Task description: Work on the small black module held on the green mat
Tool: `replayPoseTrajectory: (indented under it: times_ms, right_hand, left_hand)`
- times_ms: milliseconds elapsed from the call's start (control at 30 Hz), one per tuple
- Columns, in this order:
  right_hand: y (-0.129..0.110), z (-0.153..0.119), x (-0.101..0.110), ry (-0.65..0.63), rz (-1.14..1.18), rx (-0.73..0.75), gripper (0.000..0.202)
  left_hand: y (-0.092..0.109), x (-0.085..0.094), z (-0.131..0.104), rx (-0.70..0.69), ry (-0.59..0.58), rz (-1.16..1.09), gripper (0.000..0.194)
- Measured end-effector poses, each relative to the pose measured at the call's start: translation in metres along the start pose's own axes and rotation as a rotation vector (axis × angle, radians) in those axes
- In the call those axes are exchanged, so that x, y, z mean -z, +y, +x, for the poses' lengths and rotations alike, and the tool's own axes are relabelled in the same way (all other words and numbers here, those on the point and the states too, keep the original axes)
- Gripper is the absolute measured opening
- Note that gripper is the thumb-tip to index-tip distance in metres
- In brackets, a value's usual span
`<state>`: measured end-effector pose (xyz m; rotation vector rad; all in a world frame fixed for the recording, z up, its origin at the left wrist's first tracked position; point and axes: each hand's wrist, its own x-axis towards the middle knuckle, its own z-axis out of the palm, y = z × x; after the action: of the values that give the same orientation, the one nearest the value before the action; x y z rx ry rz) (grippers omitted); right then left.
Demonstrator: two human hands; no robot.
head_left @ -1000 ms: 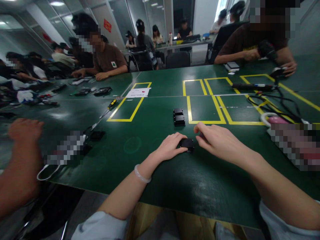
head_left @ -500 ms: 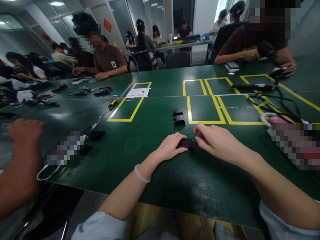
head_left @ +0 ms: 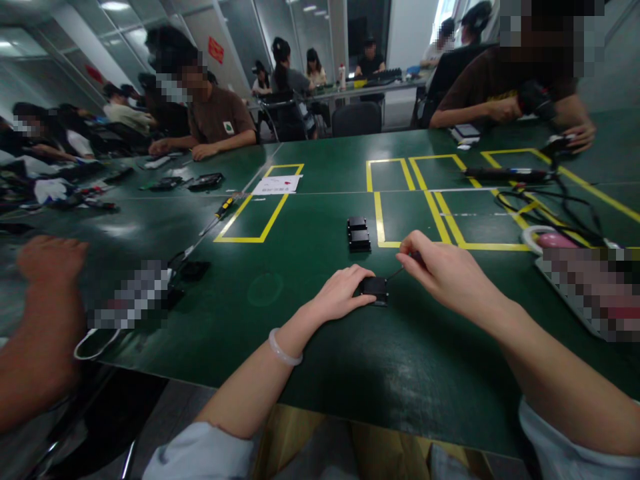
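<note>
My left hand rests on the green table with thumb and fingers around a small black box, pinning it from its left side. Small pale, screw-like dots show at the box's corners. To its right, my right hand pinches a thin dark rod-like tool. The tool slants down left, and its tip is at the box's upper right corner; I cannot tell whether they touch. Beyond the left hand stand two similar black boxes, close together.
Yellow tape rectangles mark the green table. A yellow-black screwdriver and a paper sheet lie left. At right are black cables and a blurred tray. Another person's arm reaches in from the left; co-workers sit opposite.
My right hand has drawn slightly right and up, and its fingers have closed into a pinch. The thin tool now shows between it and the box. The left hand has stayed put.
</note>
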<state>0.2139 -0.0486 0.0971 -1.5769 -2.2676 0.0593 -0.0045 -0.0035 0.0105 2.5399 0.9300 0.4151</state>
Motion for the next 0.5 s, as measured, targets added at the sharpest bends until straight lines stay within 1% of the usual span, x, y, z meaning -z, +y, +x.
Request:
replayPoseTrajectory:
  times_ms: [267,500]
  right_hand:
    - [0.005,0.004,-0.01,-0.034,-0.044,-0.019,0.022]
    - [0.007,0.006,-0.013,-0.042,-0.036,-0.025,0.021]
  left_hand:
    - [0.002,0.0,-0.001,0.0,-0.008,-0.008,0.038]
    - [0.002,0.0,-0.001,0.004,-0.011,-0.011,0.037]
